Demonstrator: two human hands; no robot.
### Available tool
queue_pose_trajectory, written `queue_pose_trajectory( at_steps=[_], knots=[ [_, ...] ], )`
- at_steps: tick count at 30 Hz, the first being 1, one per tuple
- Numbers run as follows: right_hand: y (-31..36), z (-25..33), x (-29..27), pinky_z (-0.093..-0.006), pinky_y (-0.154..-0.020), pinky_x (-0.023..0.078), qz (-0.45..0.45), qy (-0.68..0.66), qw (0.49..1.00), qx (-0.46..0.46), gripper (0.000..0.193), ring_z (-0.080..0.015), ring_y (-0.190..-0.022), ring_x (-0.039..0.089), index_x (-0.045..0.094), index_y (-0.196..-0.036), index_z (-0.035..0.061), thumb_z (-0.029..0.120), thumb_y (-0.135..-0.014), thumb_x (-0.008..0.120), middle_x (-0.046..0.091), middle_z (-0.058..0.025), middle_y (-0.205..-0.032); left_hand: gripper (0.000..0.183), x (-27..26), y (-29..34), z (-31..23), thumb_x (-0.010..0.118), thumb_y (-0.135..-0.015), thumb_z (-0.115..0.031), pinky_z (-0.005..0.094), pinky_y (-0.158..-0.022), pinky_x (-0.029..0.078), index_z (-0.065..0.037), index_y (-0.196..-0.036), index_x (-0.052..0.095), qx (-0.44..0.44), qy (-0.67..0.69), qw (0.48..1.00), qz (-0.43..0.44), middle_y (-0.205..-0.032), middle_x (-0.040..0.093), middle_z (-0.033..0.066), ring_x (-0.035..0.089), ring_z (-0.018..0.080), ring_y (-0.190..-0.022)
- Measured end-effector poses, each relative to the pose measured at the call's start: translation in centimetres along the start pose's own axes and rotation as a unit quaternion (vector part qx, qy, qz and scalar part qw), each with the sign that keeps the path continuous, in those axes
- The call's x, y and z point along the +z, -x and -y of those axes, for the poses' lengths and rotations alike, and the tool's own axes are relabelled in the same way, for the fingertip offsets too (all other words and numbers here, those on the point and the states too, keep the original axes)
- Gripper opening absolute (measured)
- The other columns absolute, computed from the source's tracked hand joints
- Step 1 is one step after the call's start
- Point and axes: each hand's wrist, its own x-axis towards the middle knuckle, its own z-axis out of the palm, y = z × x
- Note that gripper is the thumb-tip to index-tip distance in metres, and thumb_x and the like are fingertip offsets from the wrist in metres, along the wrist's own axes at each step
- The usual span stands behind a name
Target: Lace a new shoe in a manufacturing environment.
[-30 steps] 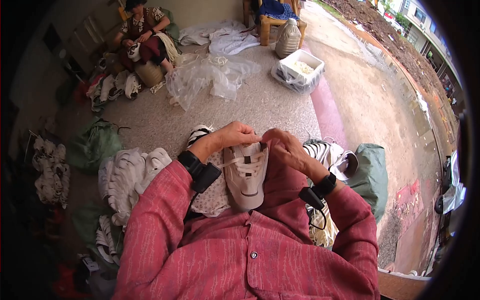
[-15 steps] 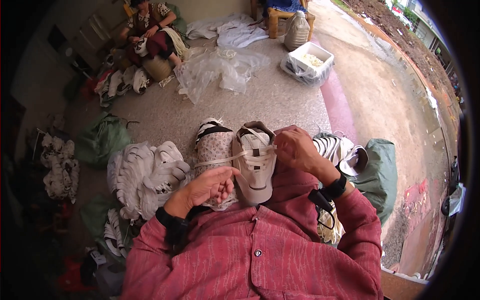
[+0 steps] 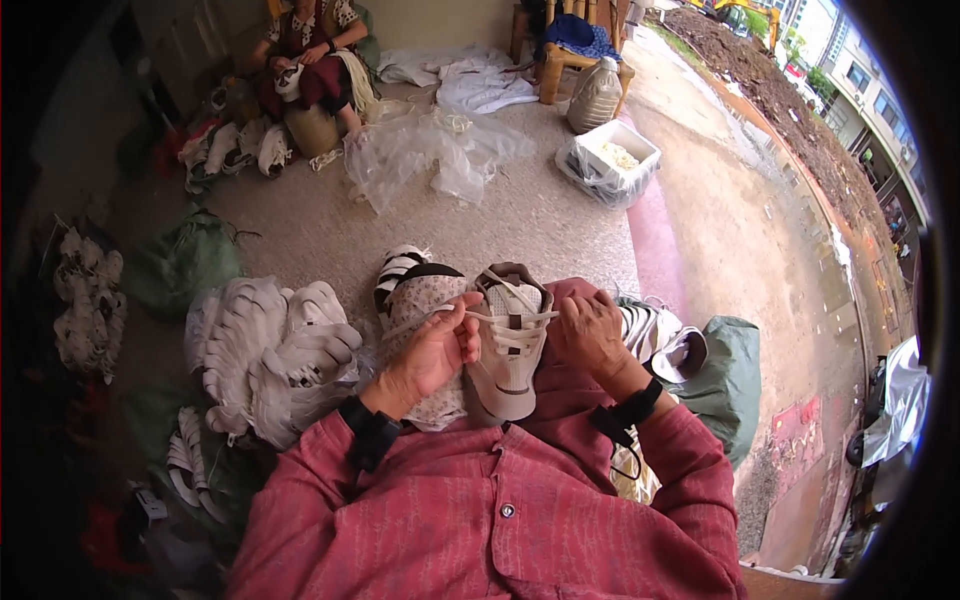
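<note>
A white and beige sneaker (image 3: pixel 506 378) lies on my lap, its toe toward me and a pale lace threaded through its upper eyelets. On its left side, my left hand (image 3: pixel 436 350) pinches one stretch of the shoelace (image 3: pixel 487 317) between thumb and fingers. My right hand (image 3: pixel 594 335) is closed on the lace at the shoe's right edge, its fingertips partly hidden. Between the hands the lace runs across the tongue. Beside the shoe, under my left forearm, is a floral-patterned cloth (image 3: pixel 425 300) over my left leg.
White shoe uppers (image 3: pixel 270 350) are heaped at my left, near a green sack (image 3: pixel 188 265). More striped shoes (image 3: pixel 660 335) and another green sack (image 3: pixel 722 385) stand at my right. Ahead are clear plastic sheeting (image 3: pixel 430 160), a white box (image 3: pixel 622 155) and a seated person (image 3: pixel 310 50).
My left hand has risen toward the shoe's upper eyelets and now pinches the lace. My right hand has shifted slightly down beside the shoe. The whole view has tilted up a little.
</note>
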Motion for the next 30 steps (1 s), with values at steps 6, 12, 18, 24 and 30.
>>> queue_pose_trajectory(
  at_steps=[6, 12, 18, 24, 30],
  knots=[
    [1.7, 1.3, -2.0, -0.0417, -0.056, 0.046, 0.168, -0.028, 0.984, 0.058, 0.017, -0.0319, -0.052, 0.06, 0.054, -0.069, 0.0062, 0.02, -0.076, 0.062, 0.059, -0.0135, -0.06, 0.033, -0.7, 0.7, -1.9, 0.053, -0.099, -0.03, 0.0276, -0.062, 0.043, -0.002, -0.117, 0.056, 0.037, -0.045, 0.998, -0.03, -0.071, 0.047, -0.0034, 0.046, 0.0104, -0.063],
    [1.6, 0.0, -3.3, -0.0463, -0.053, 0.048, 0.153, -0.107, 0.967, 0.172, 0.017, -0.0387, -0.06, 0.061, 0.051, -0.076, 0.0049, 0.017, -0.08, 0.061, 0.059, -0.0174, -0.063, 0.035, -3.1, 2.9, -6.3, 0.056, -0.098, -0.031, 0.0221, -0.058, 0.04, -0.002, -0.117, 0.058, 0.17, -0.129, 0.969, -0.127, -0.065, 0.041, -0.0069, 0.042, 0.0046, -0.058],
    [0.1, 0.6, -2.9, -0.0424, -0.064, 0.051, 0.118, -0.187, 0.972, 0.077, 0.021, -0.0338, -0.081, 0.063, 0.056, -0.101, 0.0049, 0.014, -0.083, 0.063, 0.061, -0.0133, -0.089, 0.037, -5.2, 6.7, -8.6, 0.056, -0.098, -0.037, 0.0234, -0.054, 0.04, -0.002, -0.103, 0.065, 0.153, -0.255, 0.939, -0.171, -0.065, 0.045, -0.0066, 0.044, 0.0059, -0.056],
    [-1.4, -1.5, -3.5, -0.0391, -0.073, 0.052, 0.174, -0.261, 0.949, -0.03, 0.031, -0.0318, -0.089, 0.062, 0.062, -0.107, 0.0093, 0.0, -0.077, 0.06, 0.059, -0.0096, -0.096, 0.013, -1.7, 6.3, -7.8, 0.071, -0.081, -0.017, 0.0317, -0.062, 0.046, -0.005, -0.084, 0.068, 0.139, -0.738, 0.645, -0.142, -0.074, 0.062, 0.0065, 0.058, 0.0156, -0.066],
    [-2.2, -2.6, -3.1, -0.0384, -0.074, 0.051, 0.176, -0.213, 0.951, -0.137, 0.028, -0.0283, -0.087, 0.062, 0.062, -0.104, 0.007, 0.0, -0.078, 0.058, 0.058, -0.0089, -0.092, 0.014, 2.9, -1.6, -5.8, 0.072, -0.078, -0.011, 0.0342, -0.08, 0.046, -0.007, -0.091, 0.068, 0.355, -0.736, 0.57, 0.086, -0.086, 0.063, 0.0061, 0.06, 0.0242, -0.085]
  ],
)
